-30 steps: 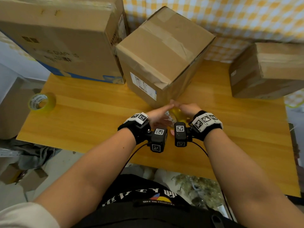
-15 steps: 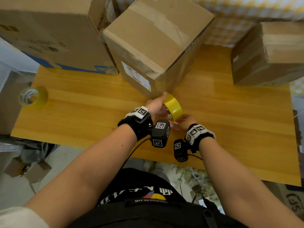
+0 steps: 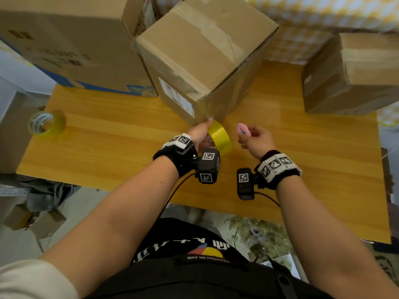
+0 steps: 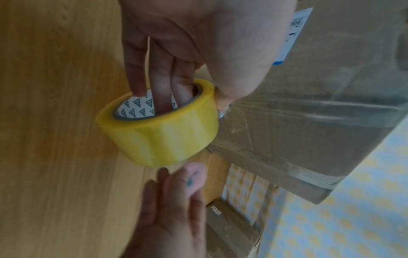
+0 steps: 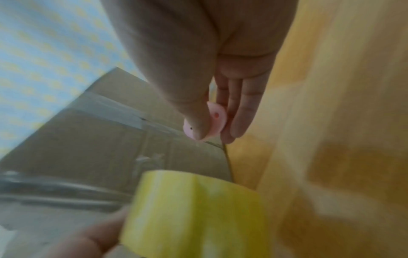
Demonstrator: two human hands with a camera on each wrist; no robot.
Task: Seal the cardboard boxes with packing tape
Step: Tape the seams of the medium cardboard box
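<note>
The cardboard box (image 3: 205, 50) stands at the middle of the table, with clear tape (image 4: 309, 104) shining along its near side. My left hand (image 3: 201, 133) grips a yellow tape roll (image 3: 220, 137) just below the box's near bottom corner. Its fingers (image 4: 163, 94) pass through the core of the roll (image 4: 163, 129) and the thumb presses the outside. My right hand (image 3: 248, 137) is a little to the right of the roll, not touching it. It pinches a small pink tool (image 3: 243, 131) between thumb and fingers, also seen as the pink tool (image 5: 215, 117) above the roll (image 5: 194, 209).
A second tape roll (image 3: 46, 124) lies at the left edge of the wooden table (image 3: 108, 147). A large box (image 3: 64, 44) fills the back left and touches the middle box. Another box (image 3: 349, 74) sits at the back right. A chequered cloth (image 3: 323, 11) hangs behind.
Both hands were together at the box's bottom corner. The left hand has kept the roll there, while the right hand has drawn away to the right with the pink tool.
</note>
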